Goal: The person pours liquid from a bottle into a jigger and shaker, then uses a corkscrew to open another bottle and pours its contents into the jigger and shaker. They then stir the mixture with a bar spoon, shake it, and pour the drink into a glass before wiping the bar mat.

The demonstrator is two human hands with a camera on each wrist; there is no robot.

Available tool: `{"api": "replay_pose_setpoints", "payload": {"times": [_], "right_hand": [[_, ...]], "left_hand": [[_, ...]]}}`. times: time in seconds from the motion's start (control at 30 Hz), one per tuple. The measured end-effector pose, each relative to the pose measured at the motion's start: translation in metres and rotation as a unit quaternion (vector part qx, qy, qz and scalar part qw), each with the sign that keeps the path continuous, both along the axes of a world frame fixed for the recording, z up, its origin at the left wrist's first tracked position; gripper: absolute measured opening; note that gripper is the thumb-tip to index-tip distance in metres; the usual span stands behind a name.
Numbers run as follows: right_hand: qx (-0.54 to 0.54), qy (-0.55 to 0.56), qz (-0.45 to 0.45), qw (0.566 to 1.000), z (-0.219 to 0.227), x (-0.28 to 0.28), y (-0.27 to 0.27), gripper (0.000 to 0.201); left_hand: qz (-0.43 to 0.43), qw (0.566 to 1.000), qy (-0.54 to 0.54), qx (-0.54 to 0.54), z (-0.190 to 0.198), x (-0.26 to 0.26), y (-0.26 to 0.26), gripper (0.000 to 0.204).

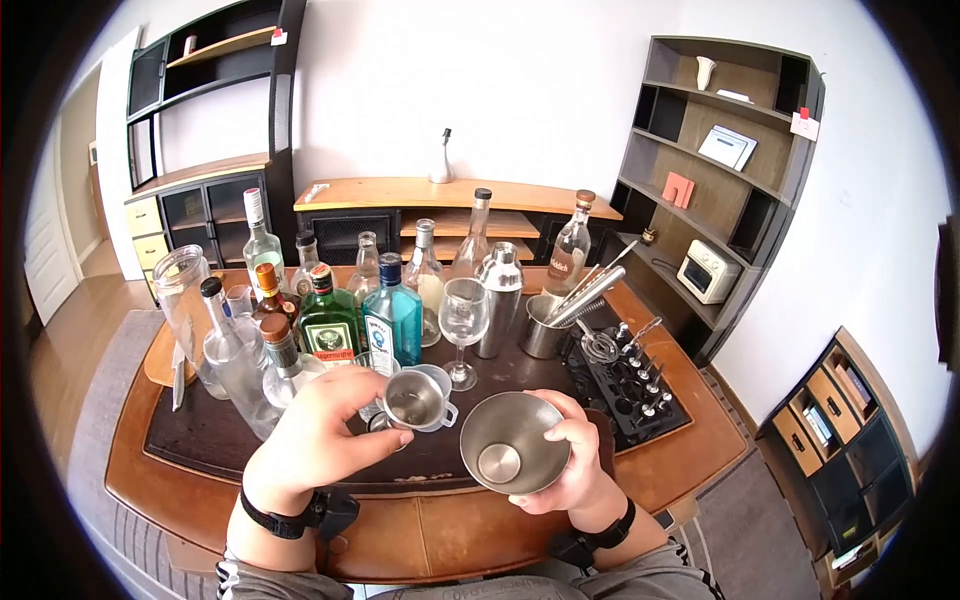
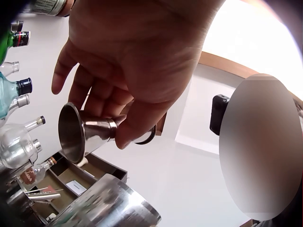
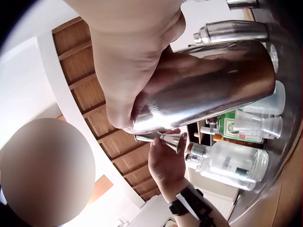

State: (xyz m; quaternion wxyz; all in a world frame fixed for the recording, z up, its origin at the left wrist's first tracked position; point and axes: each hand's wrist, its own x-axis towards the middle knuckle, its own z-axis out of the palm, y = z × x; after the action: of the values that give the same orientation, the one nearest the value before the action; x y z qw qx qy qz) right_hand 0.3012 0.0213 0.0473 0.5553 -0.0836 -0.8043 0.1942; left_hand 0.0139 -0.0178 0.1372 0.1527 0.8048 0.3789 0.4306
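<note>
My left hand pinches a steel double-ended jigger at its waist between thumb and fingers. One wide mouth of the jigger shows clearly in the left wrist view. My right hand grips a steel shaker tin from its right side, its open mouth tipped toward the head camera. Only bare metal bottom shows inside the tin. The jigger is left of the tin's rim and a little higher. From the right wrist, the tin's polished side fills the middle, and the left hand appears below it.
Several bottles crowd the left and back of the table, including a green one and a blue one. A stemmed glass, a cobbler shaker, a metal cup of bar tools and a black rack stand beyond my hands.
</note>
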Motion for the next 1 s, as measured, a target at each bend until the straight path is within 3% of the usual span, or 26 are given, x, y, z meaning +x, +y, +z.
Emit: {"api": "replay_pose_setpoints", "payload": {"times": [0.37,0.67,1.0], "right_hand": [[-0.084,-0.040,0.027,0.995,-0.020,-0.016,-0.001,0.081],[-0.153,-0.020,0.074,0.985,-0.028,-0.026,-0.007,0.081],[-0.154,-0.026,0.078,0.985,-0.024,-0.029,-0.013,0.088]], "left_hand": [[0.048,0.980,0.099,0.165,-0.008,0.020,0.004,0.034],[0.132,0.909,0.240,0.314,-0.010,0.028,-0.005,0.025],[0.174,0.826,0.286,0.454,-0.026,0.038,-0.012,0.016]]}}
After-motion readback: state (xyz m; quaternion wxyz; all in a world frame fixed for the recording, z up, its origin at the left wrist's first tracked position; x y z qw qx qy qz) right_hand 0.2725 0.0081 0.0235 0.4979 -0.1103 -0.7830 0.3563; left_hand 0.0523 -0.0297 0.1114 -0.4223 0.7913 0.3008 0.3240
